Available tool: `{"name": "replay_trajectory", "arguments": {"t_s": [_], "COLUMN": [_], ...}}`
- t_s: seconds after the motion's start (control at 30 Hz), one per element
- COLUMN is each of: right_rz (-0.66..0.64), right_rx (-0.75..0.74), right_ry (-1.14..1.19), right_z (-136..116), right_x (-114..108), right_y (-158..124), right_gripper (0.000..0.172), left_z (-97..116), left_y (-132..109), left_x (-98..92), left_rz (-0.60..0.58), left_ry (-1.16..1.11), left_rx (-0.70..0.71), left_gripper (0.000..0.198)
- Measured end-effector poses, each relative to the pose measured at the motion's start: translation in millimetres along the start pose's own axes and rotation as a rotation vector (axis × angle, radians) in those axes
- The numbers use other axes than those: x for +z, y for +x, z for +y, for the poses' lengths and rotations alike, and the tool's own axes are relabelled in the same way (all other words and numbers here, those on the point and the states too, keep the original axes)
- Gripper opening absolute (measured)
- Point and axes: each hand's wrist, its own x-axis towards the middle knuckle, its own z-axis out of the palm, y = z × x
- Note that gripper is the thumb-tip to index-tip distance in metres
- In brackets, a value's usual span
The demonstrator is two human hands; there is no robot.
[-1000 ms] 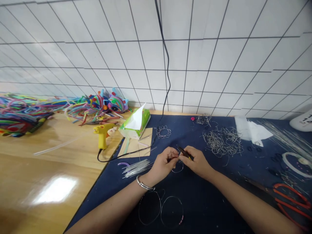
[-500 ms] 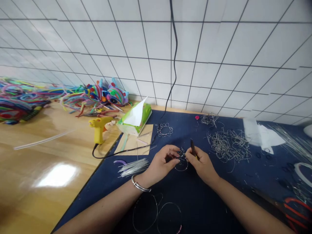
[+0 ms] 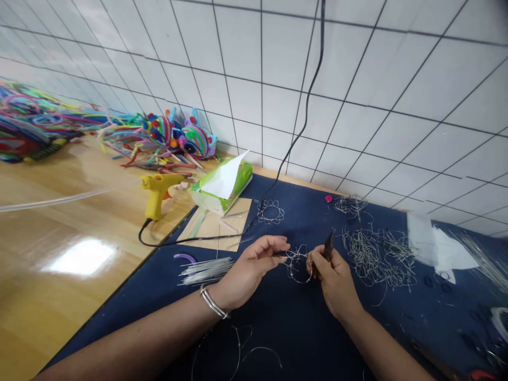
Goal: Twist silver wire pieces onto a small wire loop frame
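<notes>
Thumb and fingers of my left hand [image 3: 252, 267] pinch the left side of a small wire ring with loops [image 3: 297, 255], held above the dark blue mat. My right hand [image 3: 336, 278] is closed around dark-jawed pliers [image 3: 329, 244], which point up and away from the ring. The right fingertips are at the ring's right edge; whether they grip it I cannot tell. Farther back on the mat lies a flower-shaped wire ring [image 3: 271, 211]. Larger thin wire hoops [image 3: 238, 349] lie close to me, partly cut off by the frame.
Left of my hands is a bundle of straight wires [image 3: 206, 271]. A tissue pack [image 3: 228, 185] and a yellow glue gun [image 3: 156, 196] stand behind it, with a black cord [image 3: 305, 121] crossing the mat. Tangled wire [image 3: 377, 256] lies to the right. Colourful pipe cleaners [image 3: 51, 116] are piled far left.
The view has tilted. My hands have moved slightly apart, so more of the looped wire ring shows between them. The pliers stay in my right hand.
</notes>
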Motion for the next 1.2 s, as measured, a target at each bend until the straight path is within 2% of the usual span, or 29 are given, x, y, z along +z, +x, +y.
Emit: {"name": "replay_trajectory", "arguments": {"t_s": [0.23,0.47,0.8,1.2], "right_rz": [0.027,0.017,0.022,0.033], "right_rx": [0.078,0.095,0.107,0.126], "right_ry": [0.238,0.316,0.323,0.289], "right_z": [0.4,-0.6,0.2,-3.5], "right_x": [-1.8,-1.8,-4.2,-1.8], "right_y": [3.5,5.1,5.7,4.0], "right_gripper": [0.012,0.011,0.011,0.015], "left_z": [-3.9,-6.5,-3.0,-3.9], "left_y": [-5.2,-9.1,-9.6,-10.2], "left_x": [4.3,11.1,9.3,8.4], "left_rz": [-0.052,-0.19,-0.15,-0.093], "left_ry": [-0.105,-0.304,-0.288,-0.166], "left_rx": [-0.13,-0.282,-0.245,-0.207], "left_gripper": [0.029,0.037,0.024,0.027]}}
